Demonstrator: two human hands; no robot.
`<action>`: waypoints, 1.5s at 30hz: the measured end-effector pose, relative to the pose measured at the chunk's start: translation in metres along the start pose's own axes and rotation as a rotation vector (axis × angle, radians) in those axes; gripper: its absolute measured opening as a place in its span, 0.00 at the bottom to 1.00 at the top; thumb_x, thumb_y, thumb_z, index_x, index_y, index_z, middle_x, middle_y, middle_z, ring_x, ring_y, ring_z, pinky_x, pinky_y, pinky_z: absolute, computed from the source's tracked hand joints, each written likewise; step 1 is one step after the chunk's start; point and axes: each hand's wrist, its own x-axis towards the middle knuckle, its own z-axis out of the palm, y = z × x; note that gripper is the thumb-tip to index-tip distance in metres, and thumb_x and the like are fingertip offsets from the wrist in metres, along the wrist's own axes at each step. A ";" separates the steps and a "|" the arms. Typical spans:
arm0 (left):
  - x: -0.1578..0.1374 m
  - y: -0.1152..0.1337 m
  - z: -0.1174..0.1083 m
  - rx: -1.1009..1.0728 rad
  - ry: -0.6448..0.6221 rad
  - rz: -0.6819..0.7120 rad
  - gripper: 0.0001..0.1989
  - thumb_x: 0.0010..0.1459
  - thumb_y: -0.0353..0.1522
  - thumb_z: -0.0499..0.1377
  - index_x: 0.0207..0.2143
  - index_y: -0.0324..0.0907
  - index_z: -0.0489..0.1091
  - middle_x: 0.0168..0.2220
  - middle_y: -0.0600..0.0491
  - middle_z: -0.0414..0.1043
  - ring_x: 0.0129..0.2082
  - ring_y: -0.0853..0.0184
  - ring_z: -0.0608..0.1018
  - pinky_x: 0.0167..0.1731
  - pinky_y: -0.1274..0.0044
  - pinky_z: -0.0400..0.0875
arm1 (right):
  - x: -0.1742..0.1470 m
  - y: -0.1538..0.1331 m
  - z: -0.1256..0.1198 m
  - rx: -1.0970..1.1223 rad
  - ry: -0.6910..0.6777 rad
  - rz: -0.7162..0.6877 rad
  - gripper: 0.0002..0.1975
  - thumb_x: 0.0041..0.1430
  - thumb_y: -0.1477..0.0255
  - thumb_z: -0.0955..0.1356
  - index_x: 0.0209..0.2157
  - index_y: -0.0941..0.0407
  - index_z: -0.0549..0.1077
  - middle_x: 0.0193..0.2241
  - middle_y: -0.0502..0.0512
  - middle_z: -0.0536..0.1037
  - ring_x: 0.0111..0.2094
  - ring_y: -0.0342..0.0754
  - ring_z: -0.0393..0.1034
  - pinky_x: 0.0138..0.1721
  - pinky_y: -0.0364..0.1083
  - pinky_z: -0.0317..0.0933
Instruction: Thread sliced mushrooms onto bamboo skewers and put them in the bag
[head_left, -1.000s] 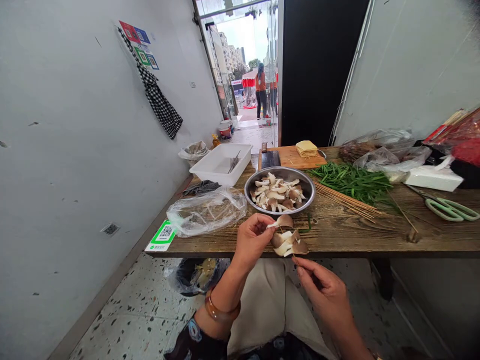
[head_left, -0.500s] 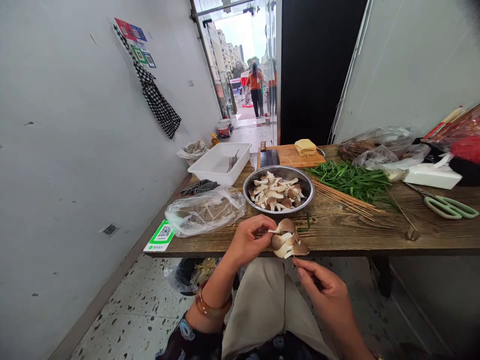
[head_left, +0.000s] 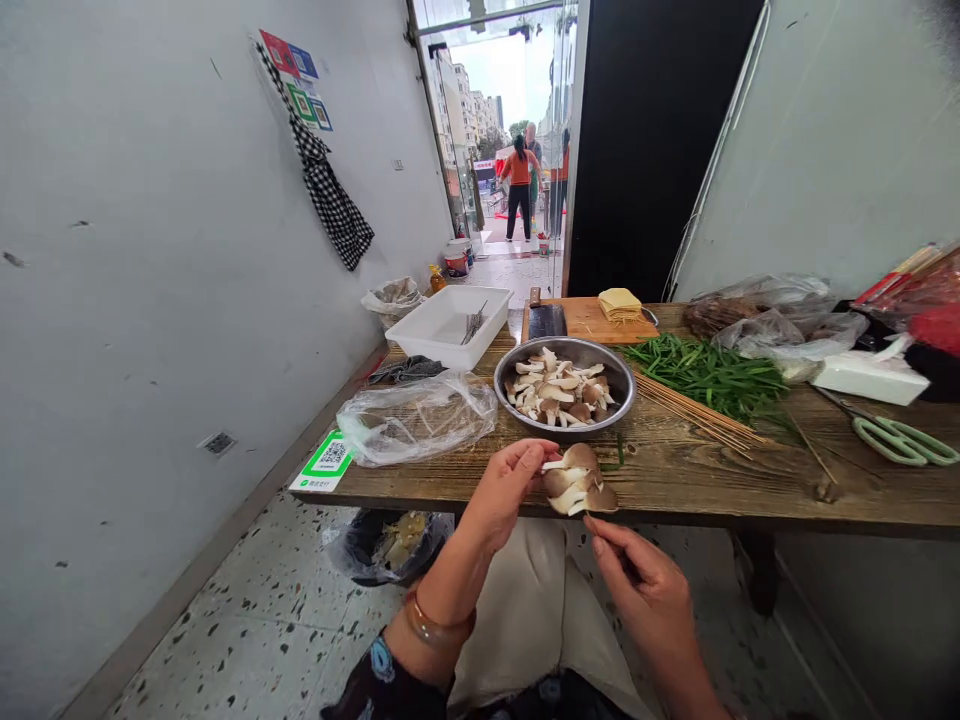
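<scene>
Oyster mushroom pieces (head_left: 576,488) sit threaded on a thin skewer (head_left: 590,519) at the near edge of the desk (head_left: 720,490). The right hand (head_left: 651,585) pinches the skewer low down; the left hand (head_left: 508,492) grips the top piece's pale stem. Just beyond stands a steel bowl (head_left: 568,433) of torn mushrooms (head_left: 556,388), beside loose bamboo skewers (head_left: 694,414).

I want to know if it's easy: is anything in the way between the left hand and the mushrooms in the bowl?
Only the near rim of the metal bowl stands between the left hand and those oyster mushrooms. The clear plastic bag lies off to the left.
</scene>
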 end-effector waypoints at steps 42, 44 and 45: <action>-0.023 -0.031 0.038 -0.240 0.189 -0.001 0.18 0.41 0.40 0.70 0.31 0.37 0.77 0.25 0.53 0.74 0.23 0.75 0.69 0.25 0.81 0.62 | 0.000 0.004 0.010 -0.042 -0.023 -0.062 0.18 0.60 0.63 0.64 0.21 0.55 0.75 0.19 0.52 0.75 0.26 0.47 0.74 0.28 0.40 0.67; -0.023 -0.030 0.039 -0.232 0.189 0.005 0.18 0.41 0.40 0.70 0.32 0.37 0.77 0.25 0.53 0.73 0.23 0.75 0.69 0.26 0.81 0.62 | 0.000 0.003 0.011 -0.037 -0.016 -0.044 0.17 0.60 0.63 0.64 0.22 0.56 0.75 0.19 0.52 0.75 0.26 0.47 0.73 0.28 0.40 0.66; -0.022 -0.030 0.039 -0.227 0.184 0.005 0.17 0.42 0.40 0.70 0.31 0.37 0.77 0.25 0.53 0.73 0.23 0.75 0.69 0.26 0.82 0.62 | 0.001 0.003 0.011 -0.030 -0.018 -0.034 0.17 0.59 0.63 0.64 0.22 0.56 0.75 0.20 0.52 0.75 0.26 0.47 0.73 0.28 0.40 0.66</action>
